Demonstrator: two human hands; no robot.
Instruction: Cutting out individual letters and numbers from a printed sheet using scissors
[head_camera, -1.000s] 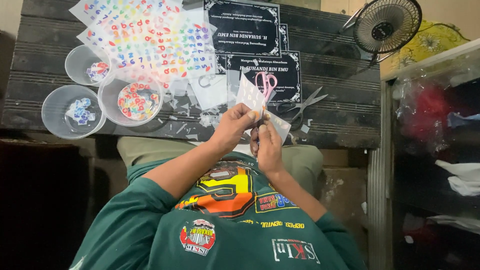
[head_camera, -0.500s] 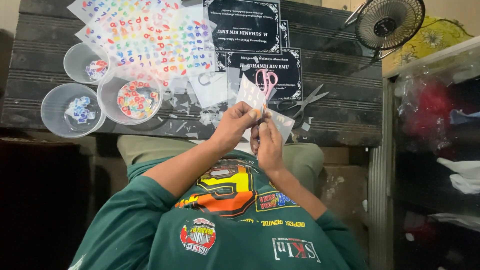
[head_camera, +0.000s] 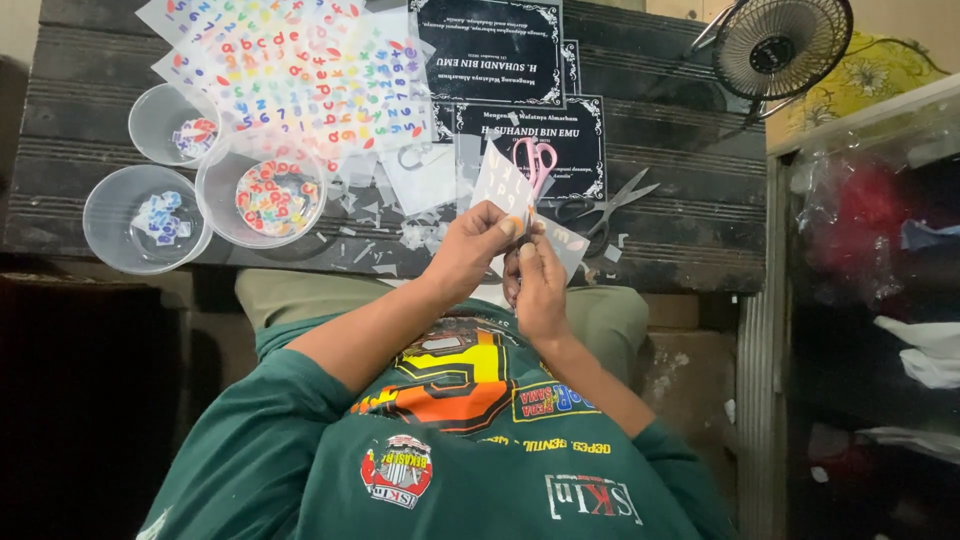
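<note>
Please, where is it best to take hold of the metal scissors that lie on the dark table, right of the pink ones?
Probably at the dark handle loops. The metal scissors lie flat, blades slightly open and pointing away toward the fan, loops toward the near table edge. So come from the near side, from above, grip on the loops.

A small white sticker sheet (head_camera: 503, 183) with pale letters stands tilted above the desk's near edge, pinched between both hands' fingers (head_camera: 510, 228).
</note>
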